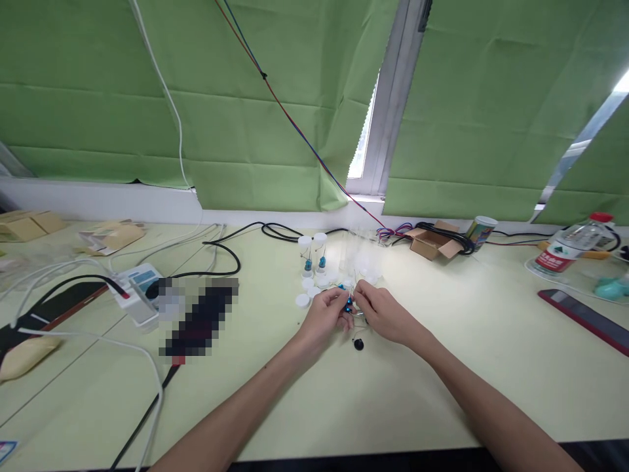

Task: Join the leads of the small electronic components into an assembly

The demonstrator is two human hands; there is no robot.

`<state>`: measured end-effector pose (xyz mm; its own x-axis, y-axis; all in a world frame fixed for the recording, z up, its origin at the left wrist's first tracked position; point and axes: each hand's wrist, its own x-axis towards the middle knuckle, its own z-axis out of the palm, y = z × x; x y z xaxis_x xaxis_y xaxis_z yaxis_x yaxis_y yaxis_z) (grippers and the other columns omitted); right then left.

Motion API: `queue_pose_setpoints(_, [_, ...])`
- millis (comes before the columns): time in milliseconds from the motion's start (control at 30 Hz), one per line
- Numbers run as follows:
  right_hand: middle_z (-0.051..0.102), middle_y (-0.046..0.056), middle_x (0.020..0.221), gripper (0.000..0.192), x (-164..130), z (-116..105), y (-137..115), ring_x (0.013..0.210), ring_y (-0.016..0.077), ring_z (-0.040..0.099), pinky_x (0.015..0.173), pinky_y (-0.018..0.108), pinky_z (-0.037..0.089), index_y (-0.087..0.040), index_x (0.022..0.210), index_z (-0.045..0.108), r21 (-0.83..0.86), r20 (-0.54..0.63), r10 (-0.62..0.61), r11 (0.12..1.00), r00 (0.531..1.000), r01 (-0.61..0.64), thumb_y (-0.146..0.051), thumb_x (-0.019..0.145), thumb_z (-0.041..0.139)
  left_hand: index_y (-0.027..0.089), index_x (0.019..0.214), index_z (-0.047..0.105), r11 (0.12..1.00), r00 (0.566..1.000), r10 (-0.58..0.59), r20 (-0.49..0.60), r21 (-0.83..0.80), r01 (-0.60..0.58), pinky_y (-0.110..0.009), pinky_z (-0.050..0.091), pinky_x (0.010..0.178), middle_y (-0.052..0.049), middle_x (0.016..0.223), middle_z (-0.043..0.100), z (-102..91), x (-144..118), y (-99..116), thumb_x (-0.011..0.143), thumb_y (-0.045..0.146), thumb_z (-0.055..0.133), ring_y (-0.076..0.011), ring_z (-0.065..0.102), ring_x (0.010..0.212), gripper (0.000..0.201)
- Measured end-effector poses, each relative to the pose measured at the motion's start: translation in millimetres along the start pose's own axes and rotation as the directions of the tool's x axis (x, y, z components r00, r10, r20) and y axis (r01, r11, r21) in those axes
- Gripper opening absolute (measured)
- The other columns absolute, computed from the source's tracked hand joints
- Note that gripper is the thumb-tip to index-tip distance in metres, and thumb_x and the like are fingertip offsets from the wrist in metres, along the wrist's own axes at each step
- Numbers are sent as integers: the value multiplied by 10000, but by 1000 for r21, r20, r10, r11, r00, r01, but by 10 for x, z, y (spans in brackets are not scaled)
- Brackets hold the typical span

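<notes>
Both hands meet over the middle of the pale green counter [442, 393], with the left hand [325, 316] and right hand [382, 314] pinching a tiny blue part [348, 305] between them, fingers of both closed on it. Just behind them sit two clear vials [312, 252] with white caps and blue bits inside, plus some loose white caps [309, 292], and a small black piece [358, 343] lies on the counter just in front of the hands. Off to the right there's a small cardboard box [432, 241] and a water bottle [570, 250].
</notes>
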<state>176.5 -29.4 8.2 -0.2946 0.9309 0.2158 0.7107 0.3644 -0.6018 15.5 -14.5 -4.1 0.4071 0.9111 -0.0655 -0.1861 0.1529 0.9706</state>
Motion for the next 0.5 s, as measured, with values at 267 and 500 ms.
queue_pose_setpoints(267, [584, -5, 716, 223, -31, 11, -28, 582, 162, 479, 557, 265, 316, -230, 817, 356, -160, 45, -81, 983, 996, 87, -269, 1017, 266, 159, 744, 551, 1000, 1000, -15, 7, 11, 14, -237, 422, 501, 7, 691, 554, 21, -27, 9, 845, 440, 621, -91, 545, 501, 306])
queue_pose_setpoints(500, [596, 5, 724, 214, -27, -2, -55, 578, 163, 480, 553, 264, 308, -225, 823, 356, -211, 79, -96, 971, 992, 111, -237, 1016, 263, 165, 747, 582, 1000, 1000, -6, 13, 23, 6, -242, 433, 510, 9, 649, 553, 11, -33, -27, 847, 440, 609, -105, 565, 510, 294])
